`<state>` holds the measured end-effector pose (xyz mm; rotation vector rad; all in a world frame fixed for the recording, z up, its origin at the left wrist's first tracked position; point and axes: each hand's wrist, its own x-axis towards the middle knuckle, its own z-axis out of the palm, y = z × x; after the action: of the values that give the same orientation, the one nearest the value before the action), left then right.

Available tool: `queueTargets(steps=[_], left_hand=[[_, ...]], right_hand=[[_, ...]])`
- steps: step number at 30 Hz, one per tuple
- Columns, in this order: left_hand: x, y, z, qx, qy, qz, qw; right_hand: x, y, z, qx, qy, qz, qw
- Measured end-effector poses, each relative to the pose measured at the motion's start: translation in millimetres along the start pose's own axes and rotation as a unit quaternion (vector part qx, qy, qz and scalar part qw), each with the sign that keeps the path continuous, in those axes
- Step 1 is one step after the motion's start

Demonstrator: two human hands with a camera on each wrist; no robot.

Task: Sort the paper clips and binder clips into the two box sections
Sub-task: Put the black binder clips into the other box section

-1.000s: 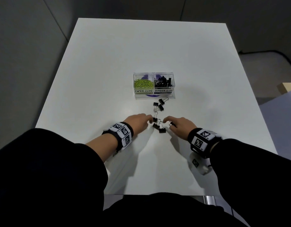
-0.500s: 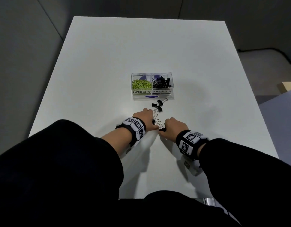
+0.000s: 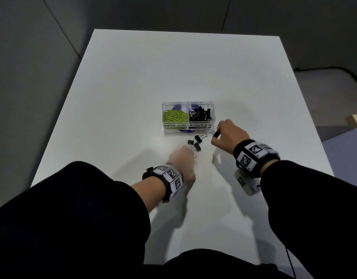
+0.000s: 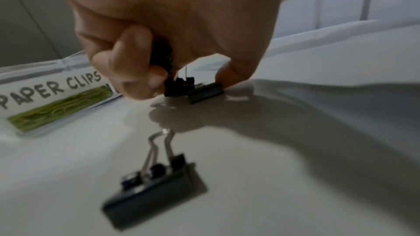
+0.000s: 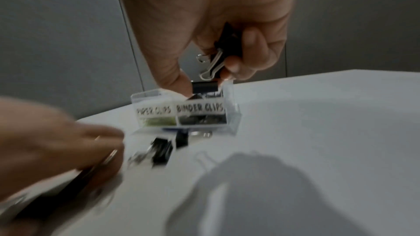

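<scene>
A clear two-section box stands mid-table, labelled PAPER CLIPS and BINDER CLIPS. Green paper clips fill its left section, black binder clips its right. My right hand hovers just right of the box front and grips black binder clips in its curled fingers. My left hand is down on the table, fingers curled round a black binder clip and touching another. Loose binder clips lie between my hands, and one lies under my left wrist.
The white table stretches bare around the box, with its edges to left, right and far side. Grey wall panels stand behind it. A pale block sits off the table at right.
My right hand lifted binder clips off the table and moved forward-right to the box. My left hand slid forward to the loose clips near the box.
</scene>
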<state>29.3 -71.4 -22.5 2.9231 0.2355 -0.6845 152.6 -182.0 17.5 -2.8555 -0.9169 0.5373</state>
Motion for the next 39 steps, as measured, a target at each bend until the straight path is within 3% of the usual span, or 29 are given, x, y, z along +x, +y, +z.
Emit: queueTargets(steps=[6,11,13,18,19,24,26,29,31,35,39], left_hand=[[7.0,-21.9,-22.7,-0.018,0.034,0.064,0.997],[35.3,-44.3,-84.3,-0.174,0.103,0.016,0.979],[51.0,-50.4,-106.0,-0.19,0.121,0.006,0.974],[92.5,-43.0,-117.8,-0.176,0.081,0.031,0.981],[100.0,-39.6,-114.8,-0.152,0.072,0.043,0.985],[109.4,-39.9,-103.3,-0.063,0.067,0.114,0.989],[97.2,-44.1,-102.9,-0.027,0.12,0.131,0.984],[65.3,-50.4,-98.0,-0.056,0.199,0.138,0.969],[40.5,-58.2,-84.4,-0.042,0.163,0.128,0.977],[1.9,-75.2,-43.1,0.015,-0.022,0.059,0.998],[-18.3,-77.3,-14.2,0.0,-0.093,0.011,0.996]], right_hand=[[54.5,-13.2,-27.1,-0.008,0.038,-0.033,0.999],[79.0,-26.0,-21.7,0.009,0.01,-0.073,0.997],[78.3,-23.9,-19.1,0.051,0.004,-0.09,0.995],[57.1,-0.4,-19.0,0.074,0.177,-0.123,0.974],[50.1,4.4,-17.3,0.065,0.183,-0.137,0.971],[21.5,13.3,10.6,0.015,0.03,-0.224,0.974],[21.7,11.8,24.9,-0.021,0.023,-0.261,0.965],[32.7,5.8,40.6,-0.063,0.034,-0.28,0.957],[37.6,-0.2,44.6,-0.089,0.032,-0.285,0.954],[36.6,-9.2,43.1,-0.091,-0.011,-0.236,0.967],[35.1,-6.2,46.7,-0.095,-0.007,-0.185,0.978]])
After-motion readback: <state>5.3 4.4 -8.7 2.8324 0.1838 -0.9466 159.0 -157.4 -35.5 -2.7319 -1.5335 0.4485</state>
